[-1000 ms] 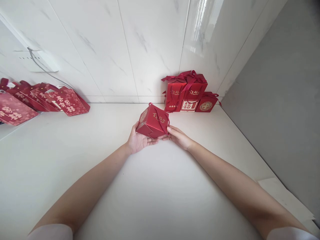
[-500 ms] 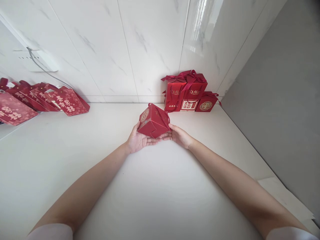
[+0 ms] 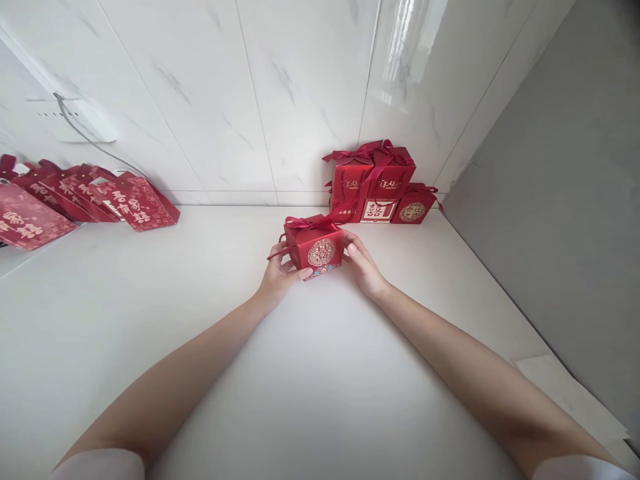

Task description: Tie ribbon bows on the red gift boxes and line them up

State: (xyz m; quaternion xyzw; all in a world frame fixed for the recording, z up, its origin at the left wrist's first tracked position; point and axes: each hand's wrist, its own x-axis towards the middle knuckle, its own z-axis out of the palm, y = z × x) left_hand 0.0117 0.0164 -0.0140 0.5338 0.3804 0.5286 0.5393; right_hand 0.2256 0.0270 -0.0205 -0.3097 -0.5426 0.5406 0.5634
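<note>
Between my two hands is a small red gift box (image 3: 315,247) with a ribbon bow on top, a gold round emblem on its front and a cord handle at its left side. My left hand (image 3: 280,277) grips its left side, thumb on the lower front edge and the other fingers partly hidden behind or under it. On the right side, the fingers of my right hand (image 3: 365,267) press against the box, thumb near its front right edge. Behind it and to the right stand more red gift boxes (image 3: 390,183) with ribbons, grouped against the wall.
At the far left a row of red gift bags (image 3: 135,203) with gold lettering leans by the wall. A grey cable (image 3: 95,147) runs down from a white socket plate (image 3: 83,121). The white table (image 3: 320,387) meets a grey panel (image 3: 555,200) on the right.
The box has been turned from a tilted position, with its bottom flaps towards me, to nearly upright with emblem and bow showing. My left thumb has come round to the front.
</note>
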